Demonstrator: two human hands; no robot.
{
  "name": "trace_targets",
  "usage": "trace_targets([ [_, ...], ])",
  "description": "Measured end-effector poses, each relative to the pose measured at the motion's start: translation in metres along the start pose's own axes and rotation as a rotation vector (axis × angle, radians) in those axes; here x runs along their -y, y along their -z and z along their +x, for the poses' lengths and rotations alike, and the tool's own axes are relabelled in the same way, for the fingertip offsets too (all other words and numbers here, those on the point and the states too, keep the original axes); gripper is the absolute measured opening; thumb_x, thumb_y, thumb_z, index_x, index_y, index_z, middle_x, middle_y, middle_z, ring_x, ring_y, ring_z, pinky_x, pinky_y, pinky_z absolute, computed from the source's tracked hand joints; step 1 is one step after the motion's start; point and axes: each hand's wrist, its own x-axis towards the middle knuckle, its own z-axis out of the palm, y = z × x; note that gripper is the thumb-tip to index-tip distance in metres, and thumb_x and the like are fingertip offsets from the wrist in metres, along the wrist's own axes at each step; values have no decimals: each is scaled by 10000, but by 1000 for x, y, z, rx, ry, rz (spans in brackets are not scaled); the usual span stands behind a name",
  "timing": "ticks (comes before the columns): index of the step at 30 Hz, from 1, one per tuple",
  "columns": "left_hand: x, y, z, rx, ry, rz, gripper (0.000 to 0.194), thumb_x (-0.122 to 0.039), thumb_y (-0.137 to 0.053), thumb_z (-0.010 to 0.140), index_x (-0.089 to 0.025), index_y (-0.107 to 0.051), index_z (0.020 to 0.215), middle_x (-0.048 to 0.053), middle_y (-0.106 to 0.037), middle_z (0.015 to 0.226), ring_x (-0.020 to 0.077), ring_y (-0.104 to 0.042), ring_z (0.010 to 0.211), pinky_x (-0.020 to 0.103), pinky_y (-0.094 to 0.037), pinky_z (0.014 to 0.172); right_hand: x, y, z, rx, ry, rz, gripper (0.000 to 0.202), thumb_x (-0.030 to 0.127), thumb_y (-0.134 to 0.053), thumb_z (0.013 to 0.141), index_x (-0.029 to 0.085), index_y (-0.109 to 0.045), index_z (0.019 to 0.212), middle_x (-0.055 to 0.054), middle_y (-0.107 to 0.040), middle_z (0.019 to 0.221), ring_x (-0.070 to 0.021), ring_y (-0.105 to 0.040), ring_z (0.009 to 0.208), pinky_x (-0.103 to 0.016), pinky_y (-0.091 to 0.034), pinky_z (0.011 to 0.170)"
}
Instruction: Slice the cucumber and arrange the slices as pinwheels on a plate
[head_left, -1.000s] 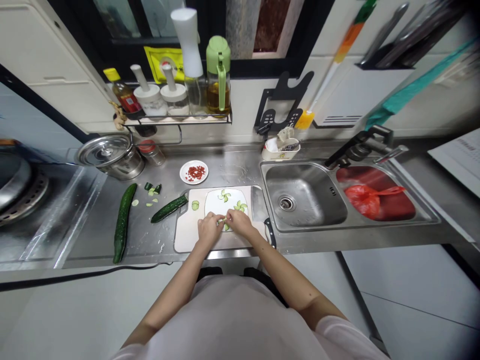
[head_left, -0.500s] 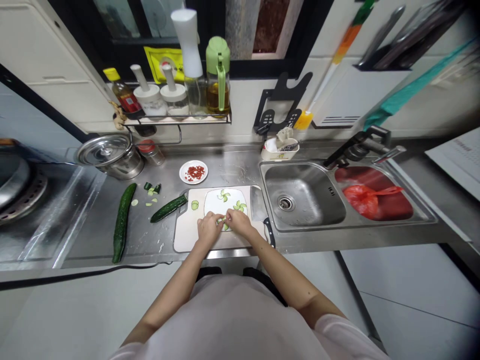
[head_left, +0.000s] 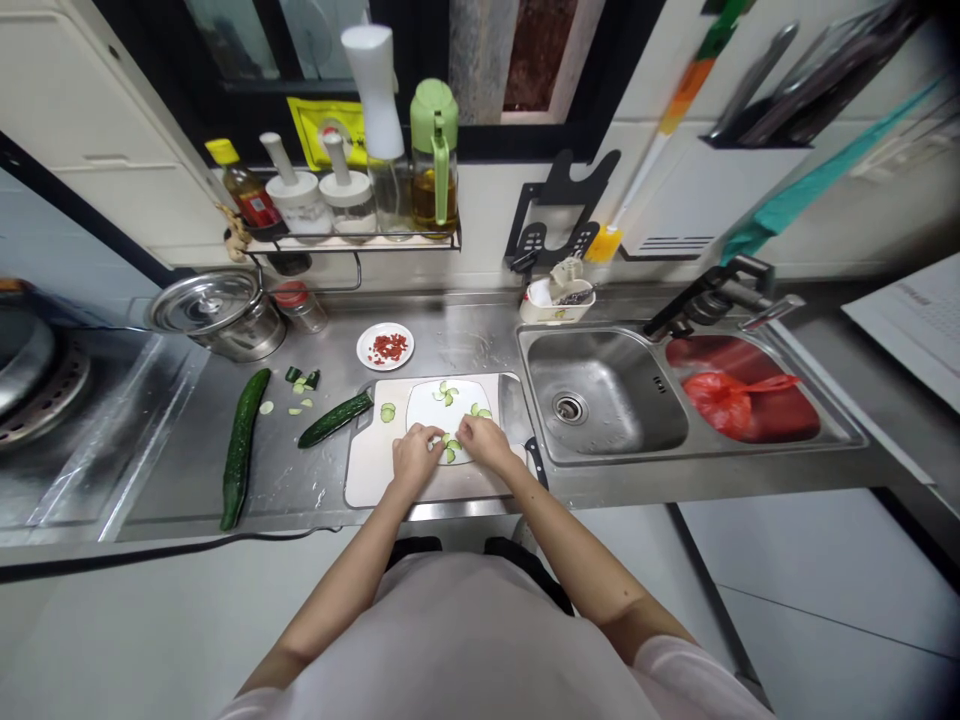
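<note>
A white square plate (head_left: 427,410) lies on the cutting board (head_left: 367,470) and bears small fans of green cucumber slices (head_left: 446,393). At the plate's lower left, my left hand (head_left: 414,455) has its fingertips drawn together beside the near group of slices (head_left: 450,449); whether they pinch a slice is too small to tell. My right hand (head_left: 484,440) is curled at the plate's lower right, close to another group, its fingertips together and what they hold hidden. A small stack of slices (head_left: 388,412) sits on the board left of the plate. The knife handle (head_left: 536,463) shows at the board's right edge.
Left of the board lie a cut cucumber (head_left: 335,419), a whole cucumber (head_left: 245,450) and small cucumber pieces (head_left: 298,381). Behind stands a dish of red bits (head_left: 385,347). A steel pot (head_left: 251,325) is at the back left, a sink (head_left: 607,400) on the right.
My hands have moved slightly apart, uncovering more of the near slices between them. The view has shifted a little.
</note>
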Motion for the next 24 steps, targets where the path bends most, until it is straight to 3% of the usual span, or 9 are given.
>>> trace_targets([
  [16, 1, -4, -6, -26, -43, 62, 218, -331, -527, 919, -270, -681, 1061, 45, -650, 1035, 209, -586, 989, 349, -345, 887, 6, -16, 7, 73, 36, -14, 99, 289, -593, 874, 212, -632, 925, -34, -665, 947, -163, -558, 882, -241, -285, 634],
  [24, 7, -13, -27, -63, -221, 152, 318, -386, -410, 970, -269, -704, 1004, 83, -663, 1104, 240, -515, 1087, 385, -317, 926, 5, -16, 6, 76, 33, -20, 112, 267, -582, 868, 209, -634, 949, -35, -667, 955, -165, -562, 880, -243, -285, 636],
])
